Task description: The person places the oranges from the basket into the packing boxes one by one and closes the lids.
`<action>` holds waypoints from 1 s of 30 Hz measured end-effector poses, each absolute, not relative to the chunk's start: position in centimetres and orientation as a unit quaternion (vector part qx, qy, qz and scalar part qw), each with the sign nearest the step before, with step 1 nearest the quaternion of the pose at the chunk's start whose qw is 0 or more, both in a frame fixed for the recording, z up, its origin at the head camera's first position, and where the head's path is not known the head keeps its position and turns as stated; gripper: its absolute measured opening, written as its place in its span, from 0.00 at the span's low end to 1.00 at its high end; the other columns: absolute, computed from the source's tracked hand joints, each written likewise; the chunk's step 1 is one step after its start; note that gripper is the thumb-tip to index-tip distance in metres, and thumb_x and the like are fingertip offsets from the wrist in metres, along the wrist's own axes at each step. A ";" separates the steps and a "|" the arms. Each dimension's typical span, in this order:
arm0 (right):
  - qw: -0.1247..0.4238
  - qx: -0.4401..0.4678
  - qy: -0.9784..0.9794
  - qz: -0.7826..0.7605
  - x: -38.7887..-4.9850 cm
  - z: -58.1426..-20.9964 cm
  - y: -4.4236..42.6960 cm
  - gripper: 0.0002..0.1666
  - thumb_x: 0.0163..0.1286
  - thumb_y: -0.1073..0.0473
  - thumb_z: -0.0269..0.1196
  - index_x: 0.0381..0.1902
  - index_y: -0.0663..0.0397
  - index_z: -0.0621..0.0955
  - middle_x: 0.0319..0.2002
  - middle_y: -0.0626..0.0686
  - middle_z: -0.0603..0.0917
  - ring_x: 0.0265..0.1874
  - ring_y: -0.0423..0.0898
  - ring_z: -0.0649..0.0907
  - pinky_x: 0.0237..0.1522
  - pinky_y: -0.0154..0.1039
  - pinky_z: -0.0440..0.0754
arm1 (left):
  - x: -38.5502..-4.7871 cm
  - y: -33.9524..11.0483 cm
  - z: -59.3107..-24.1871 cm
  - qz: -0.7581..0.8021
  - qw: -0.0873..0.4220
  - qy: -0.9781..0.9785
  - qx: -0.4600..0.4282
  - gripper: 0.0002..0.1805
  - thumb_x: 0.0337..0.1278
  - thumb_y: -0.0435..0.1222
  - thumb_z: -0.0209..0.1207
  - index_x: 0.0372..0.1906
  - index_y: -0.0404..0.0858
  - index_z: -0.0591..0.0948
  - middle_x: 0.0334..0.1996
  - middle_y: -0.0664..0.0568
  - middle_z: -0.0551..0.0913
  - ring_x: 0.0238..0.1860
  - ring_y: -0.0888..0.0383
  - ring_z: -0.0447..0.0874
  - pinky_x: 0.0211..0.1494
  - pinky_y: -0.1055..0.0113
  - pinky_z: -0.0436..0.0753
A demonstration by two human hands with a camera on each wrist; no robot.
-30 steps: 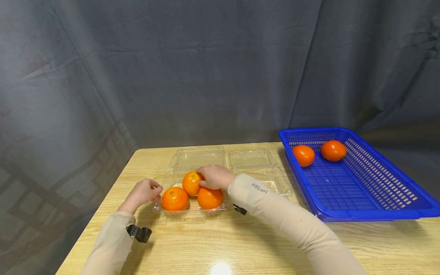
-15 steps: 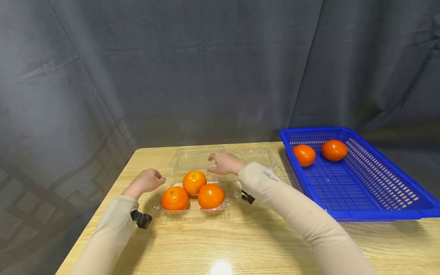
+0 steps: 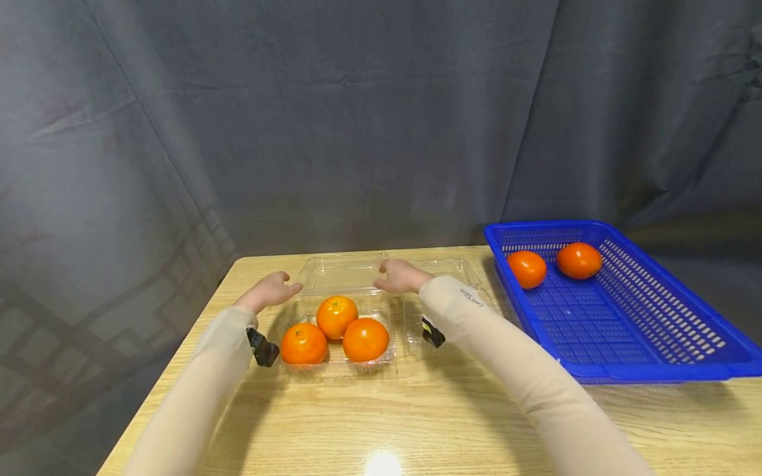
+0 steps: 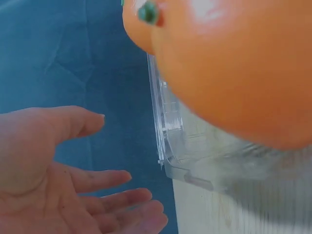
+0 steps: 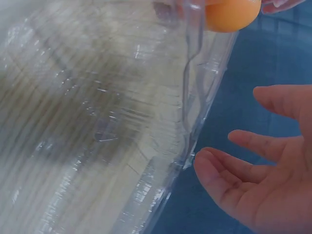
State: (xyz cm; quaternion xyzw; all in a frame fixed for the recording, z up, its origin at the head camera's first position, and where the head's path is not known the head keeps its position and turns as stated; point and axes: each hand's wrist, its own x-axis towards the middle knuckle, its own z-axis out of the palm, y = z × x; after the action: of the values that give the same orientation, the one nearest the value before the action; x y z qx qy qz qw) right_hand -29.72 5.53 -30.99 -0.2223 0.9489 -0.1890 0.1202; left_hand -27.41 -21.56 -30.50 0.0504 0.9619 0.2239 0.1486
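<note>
Three oranges (image 3: 337, 317) sit in the base of a clear plastic clamshell box (image 3: 339, 371), whose lid (image 3: 339, 272) lies folded back behind it. At the left of this box is my left hand (image 3: 270, 289), near the lid and holding nothing. Its thumb and fingers are spread apart in the left wrist view, beside the box's edge (image 4: 163, 131). My right hand (image 3: 400, 276) hovers near the lid's right side. Its fingers, slightly bent in the right wrist view, have nothing between them. An orange (image 5: 233, 17) shows at the top there.
A second clear clamshell box (image 3: 452, 270) lies opened to the right, partly hidden by the right sleeve. The blue mesh basket (image 3: 595, 360) farther right holds two red-orange fruits (image 3: 579, 260). A dark curtain (image 3: 369, 132) hangs behind the wooden table (image 3: 333, 430).
The right hand has let go of the rear orange and moved back and right towards the lid. The left hand has moved forward, away from the front left corner.
</note>
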 end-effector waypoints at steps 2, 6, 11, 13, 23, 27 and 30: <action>0.129 -0.215 0.948 -0.193 -29.8 -31.2 5.5 0.30 0.68 0.53 0.51 0.61 0.70 0.68 0.61 0.65 0.73 0.62 0.59 0.72 0.64 0.48 0.69 | -27.8 -21.5 -30.5 0.238 0.163 0.957 0.043 0.37 0.68 0.46 0.41 0.67 0.19 0.52 0.67 0.24 0.54 0.67 0.31 0.55 0.67 0.42 0.61; 0.141 -0.201 0.948 -0.201 -30.0 -31.5 5.5 0.30 0.69 0.52 0.51 0.61 0.69 0.69 0.62 0.63 0.72 0.63 0.58 0.71 0.65 0.47 0.68 | -28.5 -21.7 -30.7 0.253 0.190 0.948 0.039 0.38 0.69 0.48 0.39 0.68 0.20 0.49 0.69 0.25 0.50 0.68 0.31 0.55 0.67 0.41 0.61; 0.159 -0.182 0.946 -0.218 -30.2 -31.8 5.4 0.31 0.69 0.51 0.52 0.63 0.66 0.67 0.64 0.62 0.71 0.64 0.56 0.70 0.65 0.47 0.68 | -29.0 -22.3 -31.2 0.291 0.222 0.930 0.041 0.39 0.69 0.49 0.39 0.69 0.22 0.47 0.69 0.26 0.48 0.68 0.32 0.54 0.66 0.43 0.65; 0.162 -0.182 0.945 -0.219 -30.4 -31.9 5.4 0.31 0.69 0.51 0.52 0.63 0.66 0.67 0.63 0.62 0.71 0.63 0.56 0.71 0.65 0.47 0.68 | -29.8 -22.9 -32.0 0.310 0.228 0.922 0.051 0.43 0.68 0.53 0.40 0.69 0.21 0.47 0.68 0.25 0.49 0.67 0.32 0.55 0.64 0.44 0.67; 0.164 -0.172 0.942 -0.238 -30.6 -32.2 5.5 0.32 0.69 0.49 0.53 0.64 0.65 0.66 0.62 0.62 0.72 0.61 0.55 0.74 0.63 0.47 0.69 | -29.1 -22.5 -31.4 0.360 0.230 0.903 0.041 0.38 0.70 0.45 0.39 0.68 0.19 0.43 0.68 0.24 0.48 0.67 0.31 0.57 0.68 0.45 0.63; 0.164 -0.166 0.940 -0.248 -30.5 -32.2 5.5 0.33 0.69 0.48 0.53 0.64 0.64 0.66 0.64 0.62 0.70 0.63 0.56 0.71 0.64 0.48 0.68 | -29.0 -22.4 -31.4 0.360 0.224 0.905 0.040 0.37 0.70 0.44 0.39 0.67 0.18 0.44 0.68 0.24 0.50 0.66 0.31 0.58 0.67 0.45 0.64; 0.159 -0.165 0.940 -0.253 -30.5 -32.1 5.5 0.34 0.69 0.48 0.53 0.64 0.64 0.66 0.65 0.62 0.69 0.64 0.56 0.70 0.65 0.48 0.68 | -29.1 -22.5 -31.5 0.368 0.220 0.902 0.040 0.37 0.70 0.43 0.39 0.67 0.18 0.44 0.68 0.24 0.50 0.66 0.31 0.58 0.68 0.45 0.63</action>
State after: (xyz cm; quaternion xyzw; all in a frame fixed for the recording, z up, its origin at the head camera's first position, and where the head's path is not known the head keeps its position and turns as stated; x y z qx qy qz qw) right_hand -30.47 5.54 -32.14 -0.1652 0.9398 -0.2532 0.1593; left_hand -29.10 -22.52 -31.45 0.0398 0.9025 0.3680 0.2203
